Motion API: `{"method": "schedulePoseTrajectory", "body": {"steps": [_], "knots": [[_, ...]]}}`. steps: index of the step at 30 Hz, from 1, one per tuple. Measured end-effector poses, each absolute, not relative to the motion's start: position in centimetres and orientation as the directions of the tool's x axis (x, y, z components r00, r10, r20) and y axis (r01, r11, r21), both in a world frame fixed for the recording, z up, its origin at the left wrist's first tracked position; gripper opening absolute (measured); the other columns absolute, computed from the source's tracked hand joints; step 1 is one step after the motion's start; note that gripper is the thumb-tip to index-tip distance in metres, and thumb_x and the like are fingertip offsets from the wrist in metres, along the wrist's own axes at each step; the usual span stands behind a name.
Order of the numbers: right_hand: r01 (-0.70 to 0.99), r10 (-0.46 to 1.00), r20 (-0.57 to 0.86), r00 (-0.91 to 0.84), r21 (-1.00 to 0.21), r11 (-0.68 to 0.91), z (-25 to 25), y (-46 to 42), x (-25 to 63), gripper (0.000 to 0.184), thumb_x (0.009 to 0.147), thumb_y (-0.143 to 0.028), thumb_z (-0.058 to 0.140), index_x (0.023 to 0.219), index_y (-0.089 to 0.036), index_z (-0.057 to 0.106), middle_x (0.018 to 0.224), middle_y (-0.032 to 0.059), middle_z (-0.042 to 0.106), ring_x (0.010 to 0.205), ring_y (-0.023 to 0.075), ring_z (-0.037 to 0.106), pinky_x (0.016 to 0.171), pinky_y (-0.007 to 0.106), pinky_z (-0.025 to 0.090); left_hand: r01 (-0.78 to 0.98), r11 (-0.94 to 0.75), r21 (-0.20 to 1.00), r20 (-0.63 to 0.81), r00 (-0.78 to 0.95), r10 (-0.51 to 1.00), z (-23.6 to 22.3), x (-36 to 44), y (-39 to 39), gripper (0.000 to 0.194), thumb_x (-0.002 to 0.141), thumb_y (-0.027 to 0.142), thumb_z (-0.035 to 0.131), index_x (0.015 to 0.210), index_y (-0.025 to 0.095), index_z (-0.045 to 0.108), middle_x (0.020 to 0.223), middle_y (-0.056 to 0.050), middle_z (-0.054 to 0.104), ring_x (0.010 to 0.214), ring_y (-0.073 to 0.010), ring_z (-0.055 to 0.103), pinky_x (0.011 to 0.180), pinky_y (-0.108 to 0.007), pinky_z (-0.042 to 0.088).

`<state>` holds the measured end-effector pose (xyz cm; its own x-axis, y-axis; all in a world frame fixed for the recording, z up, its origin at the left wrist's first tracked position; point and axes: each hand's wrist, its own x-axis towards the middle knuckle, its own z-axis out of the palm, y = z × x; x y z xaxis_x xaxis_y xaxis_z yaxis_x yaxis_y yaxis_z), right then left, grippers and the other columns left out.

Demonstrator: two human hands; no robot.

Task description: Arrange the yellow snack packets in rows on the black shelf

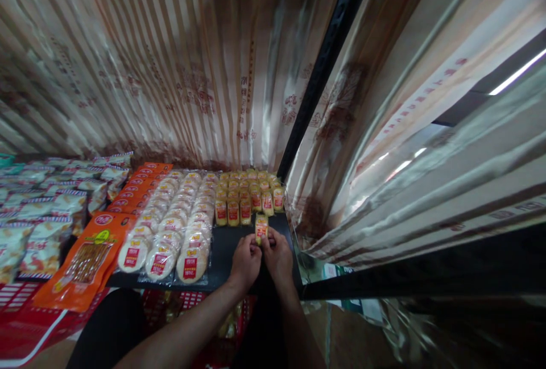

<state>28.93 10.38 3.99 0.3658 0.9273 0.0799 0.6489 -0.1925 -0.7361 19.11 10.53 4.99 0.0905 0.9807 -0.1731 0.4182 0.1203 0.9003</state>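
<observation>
Both my hands meet around one small yellow snack packet with a red and white label, above the front part of the black shelf. My left hand pinches its lower left side, and my right hand grips the lower right side. Just behind my hands, similar yellow packets stand upright in rows at the shelf's right end. To their left lie overlapping rows of round white rice crackers in clear wrappers with red labels.
Orange snack bags lie left of the crackers, one overhanging the front edge. White and blue bags fill the far left. Red baskets stand below. A black upright post rises at the right corner, with printed sheeting behind.
</observation>
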Motion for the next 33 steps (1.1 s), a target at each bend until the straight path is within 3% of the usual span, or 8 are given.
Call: {"method": "schedulePoseTrajectory", "body": {"steps": [14,25,33], "knots": [[0.578,0.894,0.174,0.413,-0.809,-0.109,2.5,12.7,29.1,0.036,0.078,-0.033,0.042,0.1,-0.012,0.062,0.087,0.0095,0.061,0.072,0.0177,0.06,0.067,0.029,0.049,0.5,0.152,0.852,-0.194,0.032,0.981,6.1,19.8,12.0,0.038,0.076,0.008,0.04,0.111,0.009,0.055,0.109,-0.012,0.057,0.103,-0.0166,0.053,0.093,-0.025,0.04],[0.536,0.869,0.237,0.434,-0.843,-0.038,1.9,14.2,28.5,0.037,0.079,-0.032,0.043,0.105,-0.013,0.06,0.089,0.0093,0.06,0.073,0.0181,0.058,0.068,0.031,0.05,0.414,0.164,0.895,-0.193,0.027,0.981,6.5,19.8,12.5,0.045,0.073,0.007,0.041,0.116,0.01,0.05,0.118,-0.013,0.053,0.099,-0.016,0.057,0.092,-0.026,0.043],[0.545,0.868,0.227,0.441,-0.836,-0.058,1.8,15.0,28.3,0.044,0.078,-0.037,0.04,0.105,-0.008,0.06,0.089,0.0125,0.059,0.076,0.0201,0.058,0.067,0.032,0.05,0.401,0.128,0.907,-0.151,0.026,0.988,5.9,19.7,12.6,0.045,0.07,0.003,0.041,0.112,0.006,0.054,0.12,-0.015,0.053,0.11,-0.0191,0.052,0.099,-0.03,0.038]]}}
